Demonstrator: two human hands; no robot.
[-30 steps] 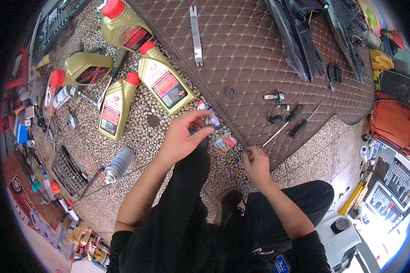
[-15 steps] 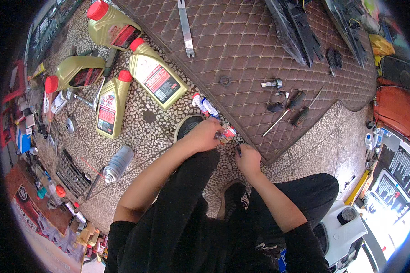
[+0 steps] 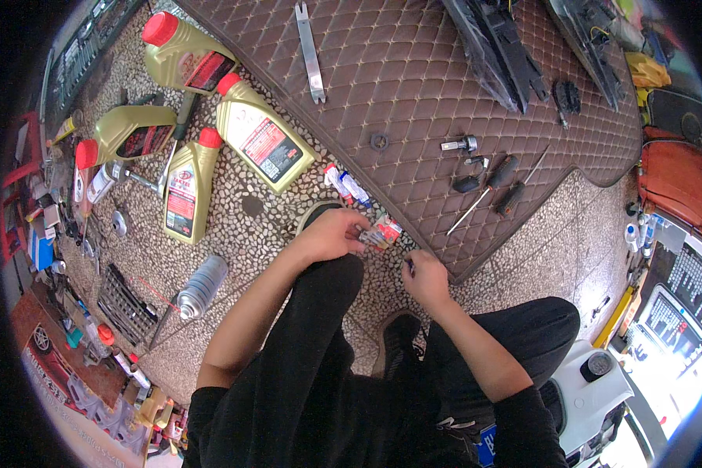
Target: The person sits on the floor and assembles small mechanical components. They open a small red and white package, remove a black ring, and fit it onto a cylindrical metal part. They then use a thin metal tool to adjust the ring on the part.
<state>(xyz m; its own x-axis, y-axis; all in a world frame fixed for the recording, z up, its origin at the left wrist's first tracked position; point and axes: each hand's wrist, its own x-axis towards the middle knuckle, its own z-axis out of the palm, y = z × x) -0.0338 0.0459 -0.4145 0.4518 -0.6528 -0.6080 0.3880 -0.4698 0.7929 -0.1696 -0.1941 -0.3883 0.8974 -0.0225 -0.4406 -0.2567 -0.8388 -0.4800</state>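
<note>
My left hand (image 3: 331, 235) is above my shoe, its fingers curled together beside a small clear packet with a red label (image 3: 388, 229) on the speckled floor. What lies between those fingers, if anything, is too small to name. To the right, near the corner of the quilted brown mat (image 3: 413, 101), my right hand (image 3: 427, 279) is closed, with a bit of something small and dark showing at the fingertips. A red-and-white tube (image 3: 336, 181) and a blue-and-white tube (image 3: 356, 188) lie along the mat's edge, beyond the packet.
Gold bottles with red caps (image 3: 267, 144) stand or lie at the left, near a spray can (image 3: 203, 287). On the mat are a metal pry bar (image 3: 310, 62), a bulb (image 3: 459, 143), screwdrivers (image 3: 503, 173) and plastic-wrapped black car parts (image 3: 495, 58).
My left hand has drawn back leftward from the packet, which stays in place. My right hand has shifted slightly down, and less of the dark thing shows. The view has tilted a little.
</note>
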